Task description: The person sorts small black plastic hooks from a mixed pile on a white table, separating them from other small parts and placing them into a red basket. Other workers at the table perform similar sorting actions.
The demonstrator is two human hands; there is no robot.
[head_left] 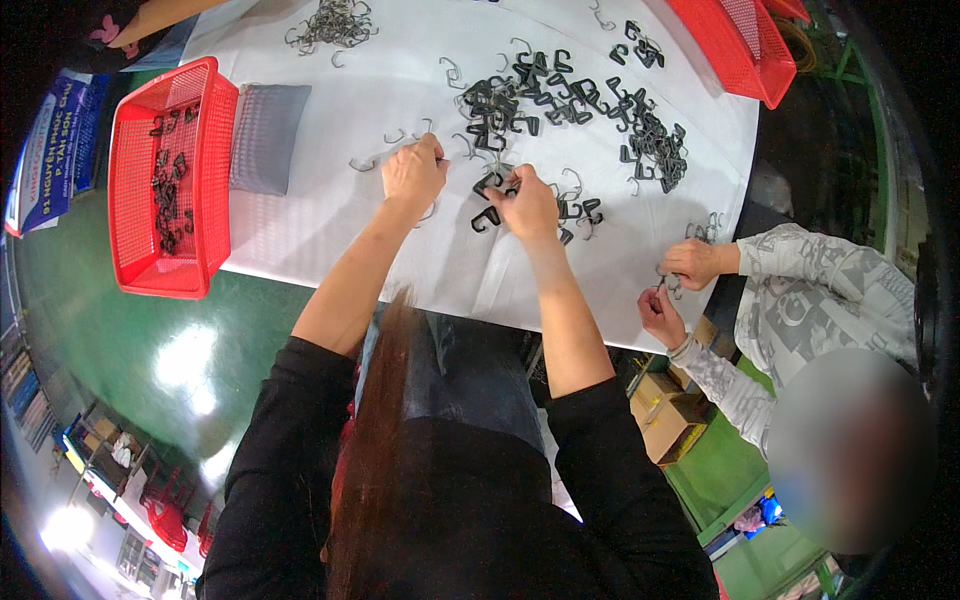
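Observation:
My left hand [415,172] is closed in a pinch over the white table, beside a few loose grey wire hooks [364,163]. A bit of wire shows at its fingertips, but what the fingers hold is mostly hidden. To its right, my right hand [527,204] grips a black hook-shaped clip [488,185] between thumb and fingers. Another black hook [485,219] lies just below that. Close by on the right are a few more black and grey hooks [578,211]. Beyond my hands spreads a large heap of black hooks [495,108].
A red basket [219,170] holding black hooks stands at the left, next to a grey pouch [270,138]. Wire hooks [335,24] are piled at the far left of the table [400,60]. Red baskets [730,45] sit far right. A co-worker's hands [690,262] handle small pieces at the right edge.

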